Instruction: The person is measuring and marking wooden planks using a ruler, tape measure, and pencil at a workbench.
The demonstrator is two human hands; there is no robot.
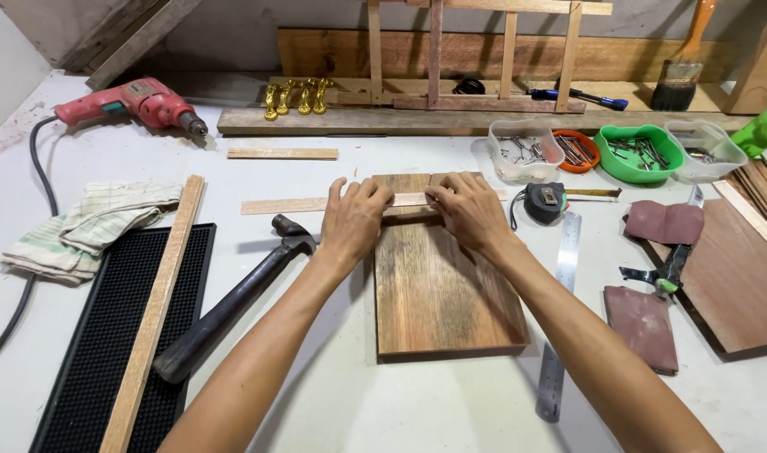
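A brown wooden board (440, 289) lies flat on the white table (383, 403) in front of me. Across its far end runs a thin light wood strip (287, 205), reaching out to the left. My left hand (354, 220) presses down on the strip near the board's left edge, fingers together. My right hand (469, 210) presses on the same strip toward the board's right side. A dark-handled hammer (232, 302) lies just left of my left forearm.
A red drill (140, 102) and a folded cloth (81, 228) sit at left. A long batten (155, 315) crosses a black mat (90, 369). Right of the board lie a steel ruler (561, 319), tape measure (545, 201), sandpaper (644, 323), pliers (665, 273) and nail tubs (639, 151).
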